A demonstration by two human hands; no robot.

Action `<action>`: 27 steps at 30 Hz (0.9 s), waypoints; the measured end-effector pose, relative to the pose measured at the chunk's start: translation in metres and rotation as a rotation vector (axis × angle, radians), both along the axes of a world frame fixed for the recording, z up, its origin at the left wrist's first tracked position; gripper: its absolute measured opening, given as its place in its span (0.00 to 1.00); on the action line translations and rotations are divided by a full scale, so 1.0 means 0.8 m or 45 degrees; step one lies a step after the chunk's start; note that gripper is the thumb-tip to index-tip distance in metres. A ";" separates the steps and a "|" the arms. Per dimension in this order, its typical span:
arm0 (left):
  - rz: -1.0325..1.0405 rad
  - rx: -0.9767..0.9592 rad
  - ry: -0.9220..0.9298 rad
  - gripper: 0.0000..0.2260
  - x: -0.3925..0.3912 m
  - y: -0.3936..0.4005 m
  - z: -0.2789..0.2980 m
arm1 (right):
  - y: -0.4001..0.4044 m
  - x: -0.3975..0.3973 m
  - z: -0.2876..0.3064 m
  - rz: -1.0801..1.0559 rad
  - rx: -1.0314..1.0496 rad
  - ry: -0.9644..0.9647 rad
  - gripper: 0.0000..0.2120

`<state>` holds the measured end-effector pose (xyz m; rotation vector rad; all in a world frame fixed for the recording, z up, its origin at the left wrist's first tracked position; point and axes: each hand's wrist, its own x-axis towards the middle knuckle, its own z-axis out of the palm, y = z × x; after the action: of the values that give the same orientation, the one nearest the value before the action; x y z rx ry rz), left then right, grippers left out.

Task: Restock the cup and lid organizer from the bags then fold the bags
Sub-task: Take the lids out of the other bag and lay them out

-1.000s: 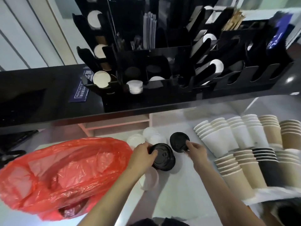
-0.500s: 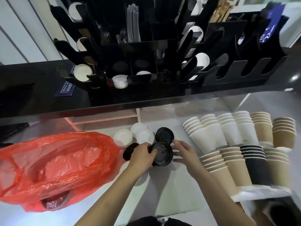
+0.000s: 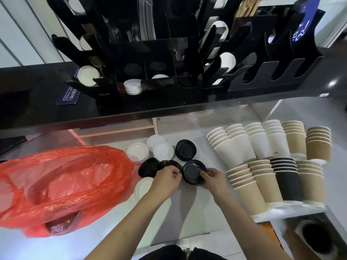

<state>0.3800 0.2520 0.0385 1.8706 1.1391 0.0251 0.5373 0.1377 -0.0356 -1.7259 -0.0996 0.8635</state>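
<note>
Your right hand (image 3: 214,178) pinches the rim of a black lid stack (image 3: 193,171), fingers curled onto its edge. Your left hand (image 3: 167,178) curls over another black lid (image 3: 170,164); grip closed on it. More black lids lie just beside: one left (image 3: 147,167), one behind (image 3: 185,150). White lids (image 3: 150,150) cluster near the red bag (image 3: 62,182), which lies open at left. Cup stacks (image 3: 266,156) stand right. Organizer (image 3: 169,59) sits on the black shelf above.

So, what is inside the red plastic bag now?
Through the red plastic bag only crumpled folds show, with something dark near its lower opening. Whether lids remain inside cannot be seen; the film covers it.
</note>
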 end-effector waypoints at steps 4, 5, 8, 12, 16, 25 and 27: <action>0.013 -0.013 -0.006 0.07 -0.016 0.002 0.006 | 0.000 -0.010 -0.003 0.092 -0.115 -0.139 0.05; 0.021 -0.009 -0.019 0.07 -0.020 0.003 0.009 | 0.001 -0.011 -0.006 0.129 -0.163 -0.201 0.06; 0.026 0.037 -0.034 0.07 -0.038 0.009 0.017 | 0.001 -0.018 -0.004 0.247 -0.316 -0.441 0.07; 0.043 0.140 -0.115 0.09 -0.070 0.027 0.034 | 0.008 -0.038 0.005 0.218 -0.483 -0.739 0.18; 0.076 0.227 -0.190 0.10 -0.116 0.054 0.056 | 0.036 -0.075 0.046 0.188 -0.349 -0.913 0.17; 0.226 0.490 -0.134 0.11 -0.265 0.133 0.062 | 0.148 -0.219 0.105 0.436 0.088 -0.759 0.10; 0.266 0.543 -0.059 0.12 -0.305 0.151 0.052 | 0.171 -0.253 0.109 0.545 0.140 -0.768 0.10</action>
<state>0.1358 0.3726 0.0798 2.0941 1.3714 0.4586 0.3349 0.2746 0.0519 -1.8379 -0.9278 0.5911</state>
